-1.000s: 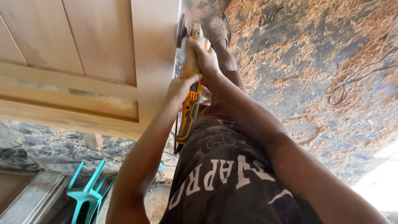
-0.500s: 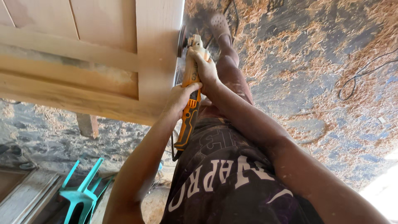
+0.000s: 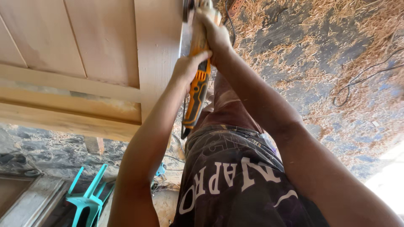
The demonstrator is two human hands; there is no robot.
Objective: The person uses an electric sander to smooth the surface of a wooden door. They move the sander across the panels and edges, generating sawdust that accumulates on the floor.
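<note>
An orange and black angle grinder [image 3: 197, 90] runs along the right edge of a pale wooden panelled door [image 3: 105, 54] that lies flat. My left hand [image 3: 189, 67] grips the grinder's body at mid-length. My right hand [image 3: 212, 29] wraps the front of the tool near its head, at the top of the view. The disc [image 3: 186, 8] sits against the door's edge and is mostly cut off by the frame. My dark printed shirt [image 3: 235, 176] fills the lower middle.
The ground is covered in wood shavings [image 3: 320, 46]. A dark cable [image 3: 362, 80] snakes across it at the right. A turquoise plastic chair [image 3: 88, 197] stands at the lower left, beside a grey wooden frame [image 3: 25, 201]. A wooden leg [image 3: 94, 145] supports the door.
The view has closed in on the door and tool. Both hands and the grinder have moved further along the door's edge, toward the top of the view.
</note>
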